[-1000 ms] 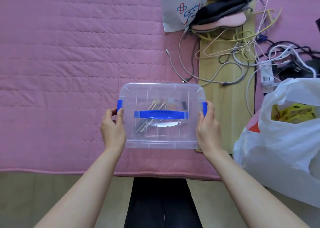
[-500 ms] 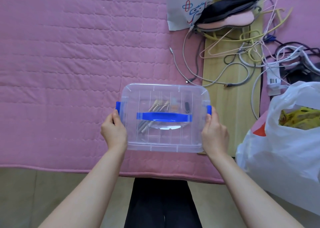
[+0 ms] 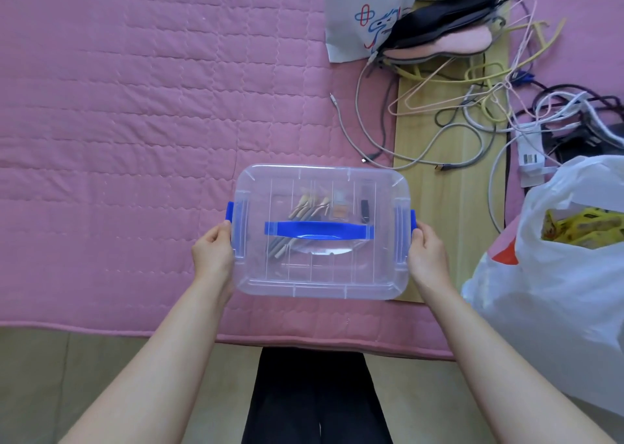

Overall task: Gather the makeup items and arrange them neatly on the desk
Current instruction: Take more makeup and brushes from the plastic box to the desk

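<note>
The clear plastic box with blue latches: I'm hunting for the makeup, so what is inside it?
Through the clear plastic box lid show several beige stick-shaped items and a small black item. The blue handle covers their middles; exact types are unclear.

A clear plastic storage box (image 3: 322, 231) with its lid on is held level between two bare hands above a pink quilted cover (image 3: 135, 122). The left hand (image 3: 213, 252) is pressed against the box's left end and the right hand (image 3: 427, 252) against its right end, each just below a blue side latch (image 3: 229, 211). A blue carry handle (image 3: 319, 231) is laid flat across the lid. Through the plastic, several slim makeup items (image 3: 310, 207) can be made out, though blurred. To the right, a tangle of cables (image 3: 472, 112) is spread over a wooden board (image 3: 439, 190), and a white plastic bag (image 3: 557, 291) with yellow contents is seen nearby. Dark-trousered legs (image 3: 314, 399) are visible below.
</note>
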The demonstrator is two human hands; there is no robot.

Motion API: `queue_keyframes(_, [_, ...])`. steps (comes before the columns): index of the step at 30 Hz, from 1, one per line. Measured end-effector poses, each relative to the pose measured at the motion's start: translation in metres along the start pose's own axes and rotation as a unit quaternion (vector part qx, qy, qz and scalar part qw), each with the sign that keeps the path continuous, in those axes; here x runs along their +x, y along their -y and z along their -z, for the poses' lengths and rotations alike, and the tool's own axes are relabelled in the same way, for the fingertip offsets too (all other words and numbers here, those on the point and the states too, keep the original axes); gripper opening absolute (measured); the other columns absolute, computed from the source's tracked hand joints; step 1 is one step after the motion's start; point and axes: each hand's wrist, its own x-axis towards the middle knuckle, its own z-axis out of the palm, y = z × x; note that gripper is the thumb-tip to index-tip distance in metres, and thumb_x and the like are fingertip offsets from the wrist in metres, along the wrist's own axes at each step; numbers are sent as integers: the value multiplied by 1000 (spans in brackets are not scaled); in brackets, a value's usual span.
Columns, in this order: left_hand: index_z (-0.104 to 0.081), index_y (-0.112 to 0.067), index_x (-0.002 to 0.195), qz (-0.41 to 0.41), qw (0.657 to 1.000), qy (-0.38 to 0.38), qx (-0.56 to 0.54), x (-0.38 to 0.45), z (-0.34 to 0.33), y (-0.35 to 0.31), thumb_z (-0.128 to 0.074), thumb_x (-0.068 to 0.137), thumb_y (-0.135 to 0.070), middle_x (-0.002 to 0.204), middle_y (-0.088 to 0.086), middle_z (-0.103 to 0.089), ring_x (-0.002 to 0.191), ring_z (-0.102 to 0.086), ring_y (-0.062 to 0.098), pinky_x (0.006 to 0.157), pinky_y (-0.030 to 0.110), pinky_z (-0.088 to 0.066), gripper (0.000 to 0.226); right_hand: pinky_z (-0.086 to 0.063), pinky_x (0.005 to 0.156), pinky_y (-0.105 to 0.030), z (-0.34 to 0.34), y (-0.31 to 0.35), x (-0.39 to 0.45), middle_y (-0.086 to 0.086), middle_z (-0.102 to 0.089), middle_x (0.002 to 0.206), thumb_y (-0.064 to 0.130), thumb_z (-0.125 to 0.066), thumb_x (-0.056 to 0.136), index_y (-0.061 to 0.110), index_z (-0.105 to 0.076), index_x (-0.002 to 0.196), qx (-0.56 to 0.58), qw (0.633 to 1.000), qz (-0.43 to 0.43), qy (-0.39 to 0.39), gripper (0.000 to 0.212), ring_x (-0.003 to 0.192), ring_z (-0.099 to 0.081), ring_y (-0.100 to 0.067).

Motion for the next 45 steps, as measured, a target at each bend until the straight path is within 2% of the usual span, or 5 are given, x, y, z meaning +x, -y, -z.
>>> queue_keyframes(6, [-64, -17, 122, -159, 982, -60, 84, -28, 3, -19, -50, 93, -11, 119, -5, -65, 108, -60, 9, 99, 26, -45, 33, -31, 110, -32, 8, 14, -15, -6, -45, 144, 5, -38, 95, 11, -40, 141, -59, 994, 87, -30, 47, 131, -42, -21])
queue_keyframes(13, [-60, -13, 126, -452, 846, 87, 268, -60, -19, -9, -58, 92, -4, 138, -2, -52, 137, -35, 13, 114, 18, -21, 35, -23, 116, -50, -14, 34, -46, -12, -35, 151, 4, -55, 90, 12, -46, 139, -219, 920, 324, -14, 51, 143, -23, -32])
queue_keyframes(20, [-51, -16, 136, -509, 754, 134, 393, -52, -38, 10, -51, 92, -26, 152, 2, -35, 144, -22, 24, 116, 47, -21, 46, -20, 111, -63, -42, 34, -51, -11, -37, 150, 31, -67, 85, 20, -51, 136, -350, 864, 362, 4, 54, 141, -29, -35])
queue_keyframes(34, [-58, -18, 122, -504, 781, 128, 346, -66, -39, -13, -58, 93, -19, 151, -2, -36, 146, -16, 18, 119, 38, -8, 29, -9, 113, -62, -37, 55, -53, -8, -36, 151, 24, -62, 89, 20, -58, 117, -288, 887, 359, -29, 28, 144, -24, -31])
queue_keyframes(45, [-58, -17, 120, -555, 758, 118, 323, -34, -84, -95, -50, 93, -28, 150, 2, -38, 145, -20, 21, 117, 39, -11, 30, -9, 110, -64, -24, 130, 7, -11, -35, 151, 22, -62, 89, 16, -58, 113, -258, 888, 377, -44, 25, 144, -22, -35])
